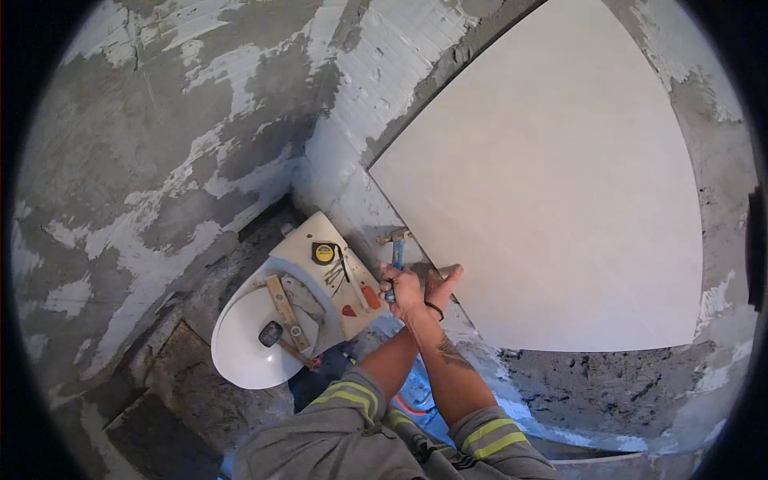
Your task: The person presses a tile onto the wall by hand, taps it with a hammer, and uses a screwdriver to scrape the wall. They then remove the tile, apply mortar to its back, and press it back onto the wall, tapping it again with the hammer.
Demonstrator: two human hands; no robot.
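Note:
My arms cross in front of me. The blue-handled hammer (398, 254) is in my right hand (406, 293), whose fingers wrap round the handle. Its metal head points away from me, just left of the large pale tile's lower left edge. Partly behind the right wrist, my left hand (445, 285) has fingers stretched out against the edge of the large white tile (560, 184). A black band circles the left wrist. The tile leans on the mortar-streaked wall, and its far corner runs up to the top of the view.
A white toilet (240, 348) stands at left. A tape measure (323, 254), red wedges (370, 297) and loose small pieces lie on its tank. A spirit level (283, 302) and a rubber mallet (272, 333) rest on the lid. Rough dark flooring (200, 380) lies beside it.

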